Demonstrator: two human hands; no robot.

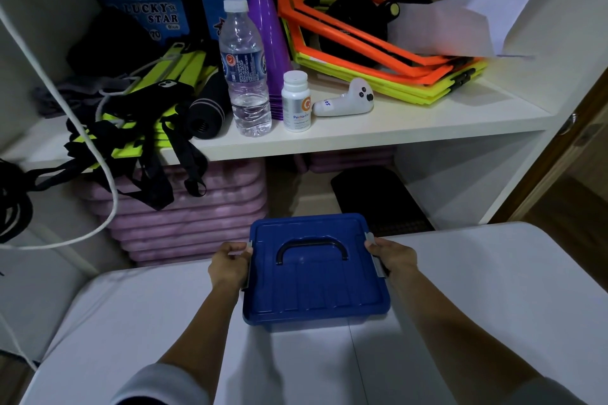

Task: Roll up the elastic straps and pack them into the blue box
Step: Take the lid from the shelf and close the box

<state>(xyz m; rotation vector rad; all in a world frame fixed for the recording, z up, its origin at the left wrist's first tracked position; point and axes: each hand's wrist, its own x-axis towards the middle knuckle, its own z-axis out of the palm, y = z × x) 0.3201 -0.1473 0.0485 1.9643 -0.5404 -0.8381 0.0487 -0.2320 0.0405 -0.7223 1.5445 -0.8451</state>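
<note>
The blue box (316, 286) has its lid on and a black handle on top. It sits at the far edge of the white table (460, 322). My left hand (228, 265) grips its left side at the grey latch. My right hand (390, 256) grips the right side at the other latch. Black elastic straps (158, 154) mixed with neon yellow pieces hang tangled off the left end of the white shelf (362, 135). What is inside the box is hidden by the lid.
On the shelf stand a water bottle (245, 69), a white pill bottle (296, 102), purple cones (263, 29), a white controller (345, 102) and orange and yellow hexagon frames (378, 43). Pink mats (197, 214) are stacked below. A white rope (108, 174) hangs at left.
</note>
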